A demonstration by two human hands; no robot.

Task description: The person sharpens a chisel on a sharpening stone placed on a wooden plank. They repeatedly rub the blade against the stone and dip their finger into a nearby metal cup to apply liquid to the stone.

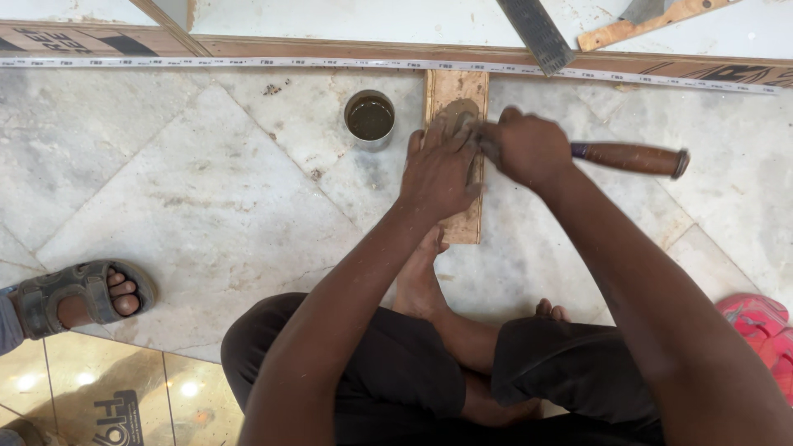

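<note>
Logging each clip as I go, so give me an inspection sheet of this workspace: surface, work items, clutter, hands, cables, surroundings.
Surface: marble floor, stained and dusty.
Work items: wooden board flat on the floor, a dark wet patch on its far end; chisel with a brown handle, its blade end hidden under the hands.
Clutter: tin of dark liquid left of the board; tape measure along a wooden frame; saw above.
Hands: left hand pressed flat on the board; right hand gripping the chisel.
Cables: nothing seen.
Surroundings: another person's sandalled foot at left; red slipper at right.
</note>
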